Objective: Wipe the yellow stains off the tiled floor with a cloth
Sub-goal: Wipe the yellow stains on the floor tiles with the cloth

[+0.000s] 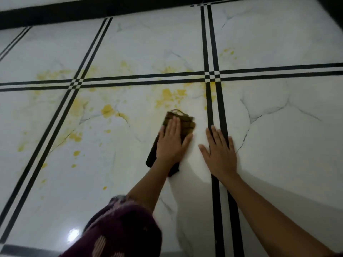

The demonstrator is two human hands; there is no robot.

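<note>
A dark brown-green cloth (186, 121) lies flat on the white marbled tile floor (278, 145). My left hand (171, 143) presses palm-down on the cloth, fingers together pointing away from me. My right hand (220, 152) rests flat on the bare floor just right of it, fingers spread, across a black tile stripe (216, 201). Yellow stains (170, 96) spread just beyond the cloth. More yellow stains (107, 110) and small yellow spots (76, 153) lie to the left.
Double black stripes cross the floor in a grid, meeting at a checkered crossing (212, 76). A black border (92, 10) runs along the far edge. Faint yellow marks (227, 52) sit on the far right tile. Maroon patterned clothing (120, 229) covers the near bottom.
</note>
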